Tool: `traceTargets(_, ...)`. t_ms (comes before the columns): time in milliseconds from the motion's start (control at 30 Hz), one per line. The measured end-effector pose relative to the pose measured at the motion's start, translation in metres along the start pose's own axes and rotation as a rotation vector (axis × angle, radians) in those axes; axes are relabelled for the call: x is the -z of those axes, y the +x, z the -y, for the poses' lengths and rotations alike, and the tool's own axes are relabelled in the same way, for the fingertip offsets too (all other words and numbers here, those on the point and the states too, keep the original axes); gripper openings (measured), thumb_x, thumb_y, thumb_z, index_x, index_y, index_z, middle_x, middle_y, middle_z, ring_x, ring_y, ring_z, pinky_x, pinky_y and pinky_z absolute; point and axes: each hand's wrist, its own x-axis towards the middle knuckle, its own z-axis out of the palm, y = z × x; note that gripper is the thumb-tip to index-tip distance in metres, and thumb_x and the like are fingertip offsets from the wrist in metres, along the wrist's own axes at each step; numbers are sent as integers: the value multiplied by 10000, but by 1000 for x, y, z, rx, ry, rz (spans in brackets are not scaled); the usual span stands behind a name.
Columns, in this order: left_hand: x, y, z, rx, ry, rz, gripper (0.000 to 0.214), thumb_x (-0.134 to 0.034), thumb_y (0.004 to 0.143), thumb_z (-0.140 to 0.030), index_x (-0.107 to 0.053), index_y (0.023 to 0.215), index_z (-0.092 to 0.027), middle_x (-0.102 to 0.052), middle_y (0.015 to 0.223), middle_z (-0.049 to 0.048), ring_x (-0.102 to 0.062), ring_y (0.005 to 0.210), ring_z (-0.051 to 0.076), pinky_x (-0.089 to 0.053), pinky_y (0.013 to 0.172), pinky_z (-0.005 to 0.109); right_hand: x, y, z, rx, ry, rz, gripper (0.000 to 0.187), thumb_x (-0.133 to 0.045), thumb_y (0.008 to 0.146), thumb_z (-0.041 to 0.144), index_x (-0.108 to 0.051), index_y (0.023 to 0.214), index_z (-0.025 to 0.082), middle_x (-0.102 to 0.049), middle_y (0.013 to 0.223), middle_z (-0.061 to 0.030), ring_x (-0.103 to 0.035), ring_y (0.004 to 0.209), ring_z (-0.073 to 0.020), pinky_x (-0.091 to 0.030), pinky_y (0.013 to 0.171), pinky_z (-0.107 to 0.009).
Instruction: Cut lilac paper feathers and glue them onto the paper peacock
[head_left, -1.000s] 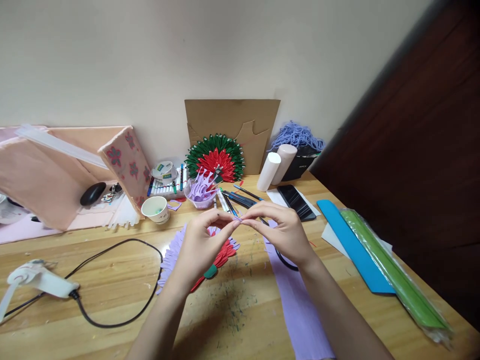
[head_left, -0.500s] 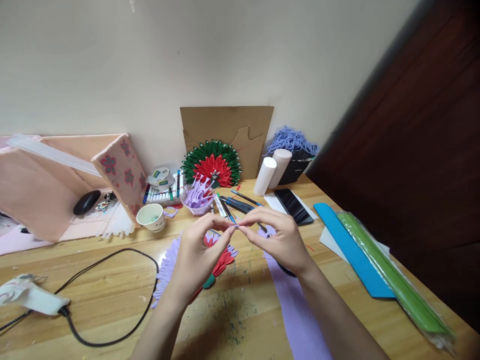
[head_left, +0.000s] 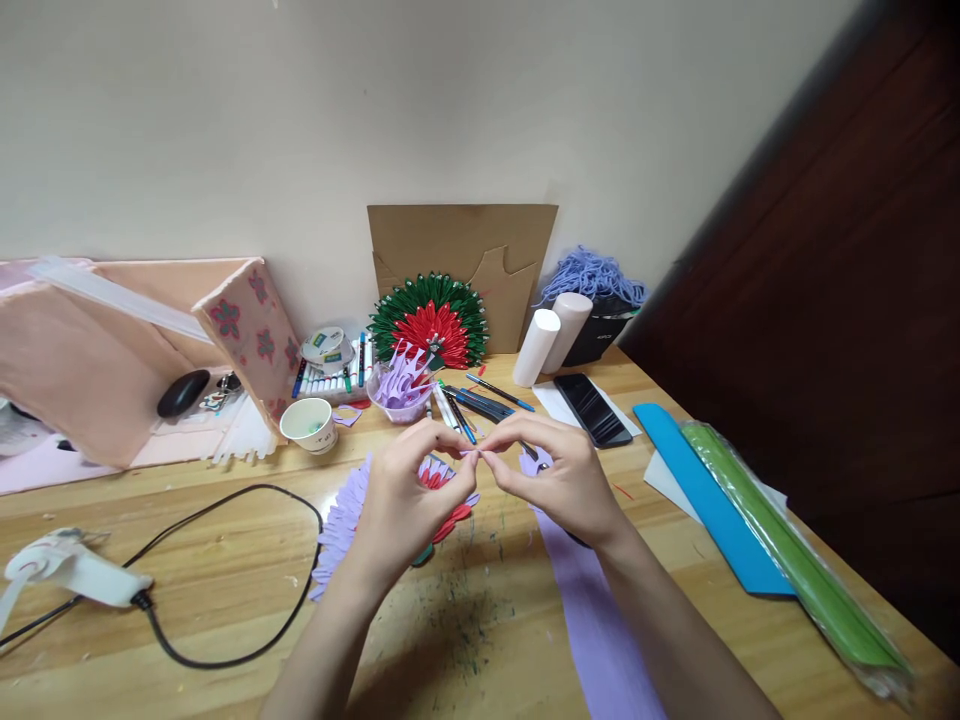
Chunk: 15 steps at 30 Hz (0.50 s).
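My left hand (head_left: 416, 490) and my right hand (head_left: 551, 475) meet fingertip to fingertip over the middle of the table, each pinched shut on a tiny piece of purple paper (head_left: 472, 452), mostly hidden by the fingers. Beneath my left hand lies a paper craft with purple fringe (head_left: 339, 535) and red petals (head_left: 452, 518), partly covered. A long strip of purple crepe paper (head_left: 592, 610) runs under my right hand and wrist. Dark-handled scissors (head_left: 541, 465) rest on that strip, largely hidden by the right hand.
Behind my hands stand a bowl of purple scraps (head_left: 401, 390), several markers (head_left: 480, 402), a paper cup (head_left: 309, 426) and a green-red fan ornament (head_left: 431, 320) against cardboard (head_left: 461, 230). A corded glue gun (head_left: 82, 570) lies left; a phone (head_left: 592, 408) and wrapped green roll (head_left: 795, 560) lie right.
The view has shifted slightly, so the background things sit a little to the right. Both hands stay pinched together, their fingers slightly changed in position around the small purple piece.
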Motion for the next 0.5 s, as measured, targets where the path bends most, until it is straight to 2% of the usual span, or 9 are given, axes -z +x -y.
traceTargets(500,-4,-1,5,-29,-24,-78,29,-575,747,-127,-562,745,-153,-600,731,5,-560,702,112,-435,676,229,7,0,-5,-46,-18,3,72,-604,728,113,-609,712,183,-629,715,-3,-575,672,-131,-460,647,-272)
